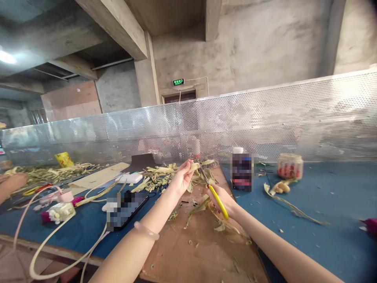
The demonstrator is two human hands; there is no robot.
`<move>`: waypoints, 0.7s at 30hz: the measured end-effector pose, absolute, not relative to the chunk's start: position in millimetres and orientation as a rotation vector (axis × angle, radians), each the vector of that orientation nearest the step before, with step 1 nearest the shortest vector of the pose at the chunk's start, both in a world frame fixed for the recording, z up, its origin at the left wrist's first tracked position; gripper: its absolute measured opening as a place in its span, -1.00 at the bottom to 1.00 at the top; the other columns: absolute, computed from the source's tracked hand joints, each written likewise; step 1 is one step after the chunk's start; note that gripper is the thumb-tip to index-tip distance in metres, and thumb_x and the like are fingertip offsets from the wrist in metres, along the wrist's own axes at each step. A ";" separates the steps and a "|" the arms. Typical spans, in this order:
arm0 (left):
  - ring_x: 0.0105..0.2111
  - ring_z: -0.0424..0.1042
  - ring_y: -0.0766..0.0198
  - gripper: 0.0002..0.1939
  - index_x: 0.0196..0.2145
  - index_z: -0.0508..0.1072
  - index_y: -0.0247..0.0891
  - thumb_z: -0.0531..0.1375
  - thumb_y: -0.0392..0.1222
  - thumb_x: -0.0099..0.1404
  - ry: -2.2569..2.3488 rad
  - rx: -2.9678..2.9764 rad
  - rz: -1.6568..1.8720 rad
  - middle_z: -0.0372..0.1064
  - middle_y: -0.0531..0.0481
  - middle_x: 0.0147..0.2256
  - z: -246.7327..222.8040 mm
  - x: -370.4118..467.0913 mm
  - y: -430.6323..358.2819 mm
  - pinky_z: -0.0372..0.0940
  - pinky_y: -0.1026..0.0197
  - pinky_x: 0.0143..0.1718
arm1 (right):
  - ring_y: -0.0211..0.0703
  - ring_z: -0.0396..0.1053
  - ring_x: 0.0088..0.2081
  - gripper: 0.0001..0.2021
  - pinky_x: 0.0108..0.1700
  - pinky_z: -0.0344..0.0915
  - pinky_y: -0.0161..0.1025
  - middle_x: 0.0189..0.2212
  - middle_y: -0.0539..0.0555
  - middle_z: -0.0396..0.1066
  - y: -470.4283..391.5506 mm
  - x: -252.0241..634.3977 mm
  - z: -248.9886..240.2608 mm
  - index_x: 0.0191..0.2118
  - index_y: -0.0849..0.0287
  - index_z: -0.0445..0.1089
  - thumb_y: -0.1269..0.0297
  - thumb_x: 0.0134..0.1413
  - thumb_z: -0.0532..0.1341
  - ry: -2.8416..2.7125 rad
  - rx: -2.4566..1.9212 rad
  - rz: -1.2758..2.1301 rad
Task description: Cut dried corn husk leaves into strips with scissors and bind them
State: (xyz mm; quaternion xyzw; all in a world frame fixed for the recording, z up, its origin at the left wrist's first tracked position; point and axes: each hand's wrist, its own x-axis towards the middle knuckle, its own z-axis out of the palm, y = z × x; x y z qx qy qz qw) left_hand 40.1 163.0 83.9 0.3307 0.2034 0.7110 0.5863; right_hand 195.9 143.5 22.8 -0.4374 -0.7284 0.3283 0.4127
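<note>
My left hand [183,177] pinches a pale, dried husk-like strip [194,167] between thumb and fingers. In my right hand [225,198] is a pair of scissors [218,200] with yellow handles, its metal blades reaching up beside the strip. Whether the blades touch the strip I cannot tell. Below both hands lies a brown board [188,247] strewn with dried husk scraps [198,208]. More pale husk pieces [160,177] are heaped behind my left forearm.
A phone [129,212] with white cables lies left, near a clear bottle [61,212]. A dark container [243,173] and a glass jar [290,166] stand right. Perforated metal panels [265,122] close off the table's back. Another person's hand [13,184] is at far left.
</note>
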 end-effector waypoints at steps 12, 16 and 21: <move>-0.40 0.51 0.41 -0.82 -0.41 0.48 -0.37 0.11 -0.49 0.24 0.470 0.744 1.639 0.52 0.00 -0.41 83.2 41.2 163.0 0.39 0.37 -0.20 | -0.35 0.12 -0.65 -0.79 -0.61 0.06 -0.39 -0.66 -0.12 0.12 141.5 195.1 24.2 -0.47 0.15 0.17 0.14 0.05 0.04 -1.837 -1.114 0.814; -0.40 0.52 0.41 -0.81 -0.41 0.47 -0.37 0.10 -0.50 0.25 0.473 0.739 1.636 0.53 0.00 -0.43 83.8 42.0 161.7 0.39 0.38 -0.19 | -0.35 0.12 -0.65 -0.79 -0.61 0.07 -0.39 -0.67 -0.12 0.13 142.4 195.7 23.5 -0.46 0.15 0.18 0.14 0.06 0.04 -1.838 -1.115 0.815; -0.39 0.52 0.40 -0.82 -0.40 0.47 -0.37 0.10 -0.50 0.24 0.483 0.735 1.634 0.53 -0.01 -0.42 83.8 41.8 161.6 0.39 0.39 -0.20 | -0.35 0.12 -0.65 -0.78 -0.60 0.07 -0.39 -0.68 -0.12 0.12 142.4 195.7 23.7 -0.48 0.15 0.16 0.13 0.06 0.04 -1.841 -1.121 0.817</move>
